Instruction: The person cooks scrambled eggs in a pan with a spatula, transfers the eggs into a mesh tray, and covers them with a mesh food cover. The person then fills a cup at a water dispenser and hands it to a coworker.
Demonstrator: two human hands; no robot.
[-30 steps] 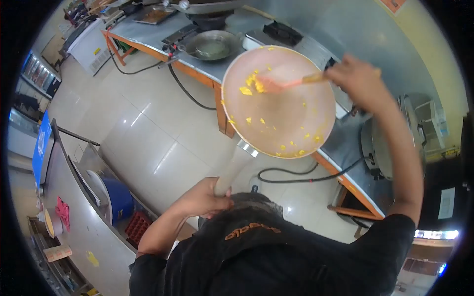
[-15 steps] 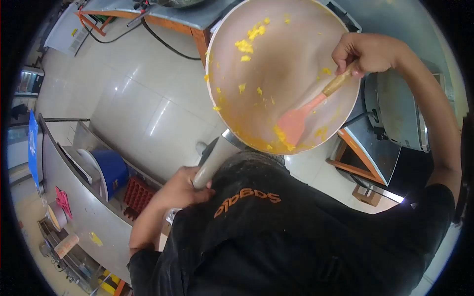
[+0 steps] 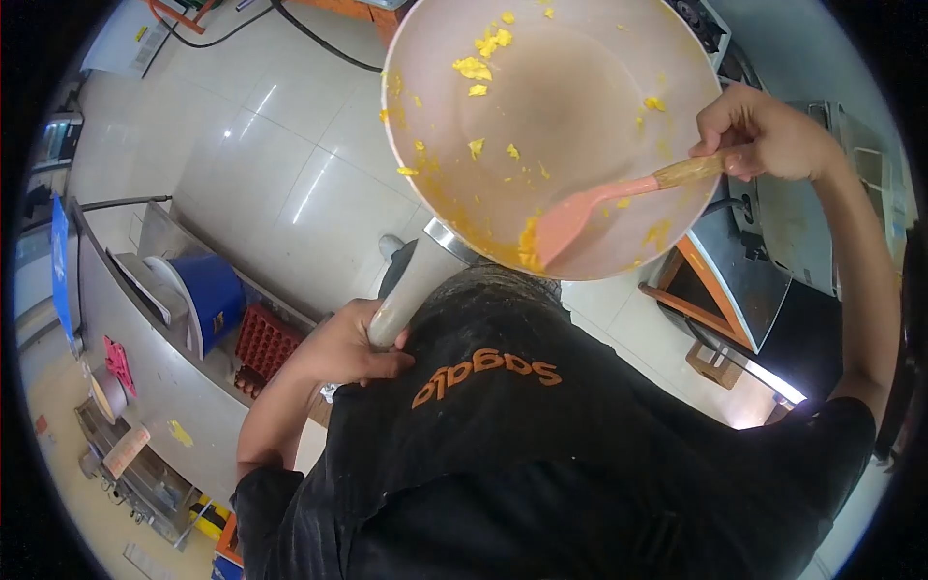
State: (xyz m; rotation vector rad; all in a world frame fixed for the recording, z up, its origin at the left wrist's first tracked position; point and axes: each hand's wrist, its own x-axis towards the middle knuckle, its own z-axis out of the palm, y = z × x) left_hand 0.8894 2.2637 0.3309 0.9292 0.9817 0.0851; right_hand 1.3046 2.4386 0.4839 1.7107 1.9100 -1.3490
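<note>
The left hand (image 3: 353,343) is wrapped around the handle (image 3: 411,295) of the pan (image 3: 580,106), which is held up in front of the black shirt (image 3: 599,425). Inside the pan's near edge, the pink blade of the spatula (image 3: 568,220) touches a yellow clump (image 3: 529,242), its wooden grip clasped by the right hand (image 3: 768,135) at the right edge. Farther off, yellow scraps (image 3: 474,68) lie toward the far left edge.

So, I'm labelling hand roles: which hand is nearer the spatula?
Right: the right hand grips the spatula by its wooden end; the left hand is apart from it, on the pan handle.
</note>
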